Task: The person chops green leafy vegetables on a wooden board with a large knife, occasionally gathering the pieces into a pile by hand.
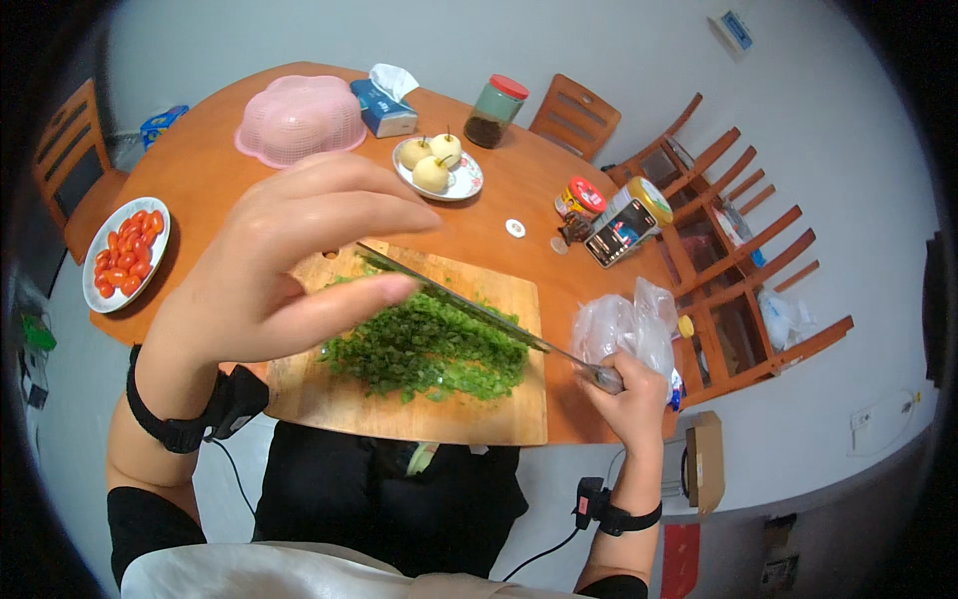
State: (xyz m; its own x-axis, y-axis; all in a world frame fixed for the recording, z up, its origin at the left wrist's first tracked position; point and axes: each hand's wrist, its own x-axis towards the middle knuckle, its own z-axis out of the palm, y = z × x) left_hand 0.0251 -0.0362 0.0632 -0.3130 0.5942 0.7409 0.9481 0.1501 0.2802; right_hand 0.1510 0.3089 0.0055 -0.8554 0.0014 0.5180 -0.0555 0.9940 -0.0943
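Finely chopped green leaves (426, 344) lie heaped on a wooden cutting board (344, 412) at the table's near edge. My right hand (632, 397) grips the handle of a kitchen knife (479, 312). Its blade slants up and left over the greens, edge-on to me. Raised above the left part of the board, my left hand (292, 247) has thumb and fingers apart and holds nothing. It hides the board's upper left area, and its thumb overlaps the view of the blade. I cannot tell whether the blade touches the greens.
On the wooden table (202, 217) are a plate of small tomatoes (123, 258), a pink mesh cover (299, 120), a tissue pack (385, 108), a plate of pears (464, 176) and a red-lidded jar (495, 112). A phone (621, 232) leans against a canister; plastic bags (625, 329) lie right of the board.
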